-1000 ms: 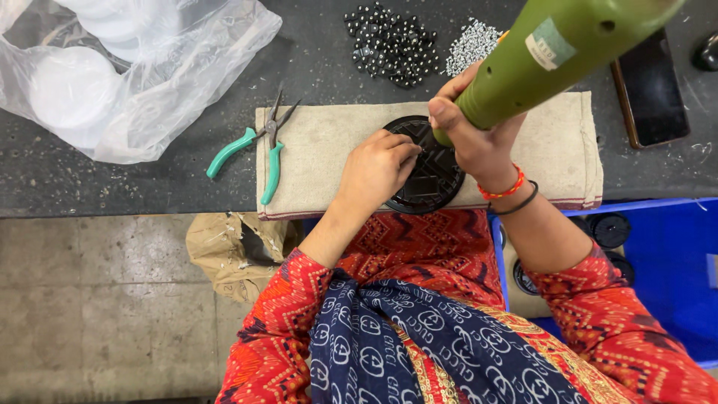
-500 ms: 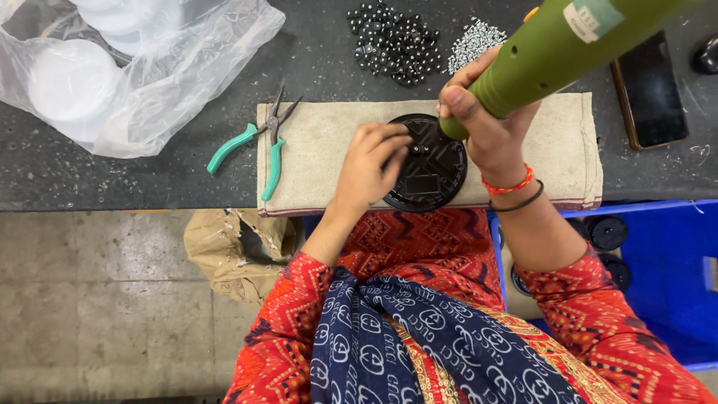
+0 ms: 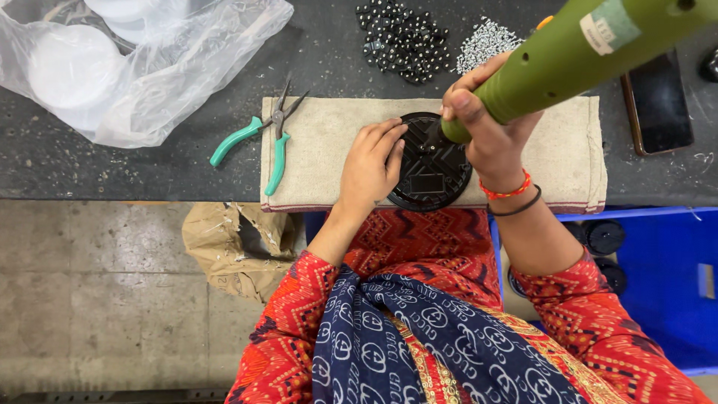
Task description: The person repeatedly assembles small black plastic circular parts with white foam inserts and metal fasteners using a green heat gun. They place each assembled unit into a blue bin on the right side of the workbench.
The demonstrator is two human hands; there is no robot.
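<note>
A round black plastic part lies on a beige cloth pad at the table's front edge. My left hand rests flat on the part's left side, fingers over its rim, holding it down. My right hand grips a green power screwdriver, whose tip points down onto the part near its top middle. Red and black bands circle my right wrist.
Teal-handled pliers lie at the pad's left edge. Behind are a heap of black caps, a pile of small silver screws, a phone and a clear bag with white discs. A blue crate with black parts stands at the lower right.
My left hand has spread further over the black part's left side. The screwdriver stays on the part, with its tip now nearer the top middle.
</note>
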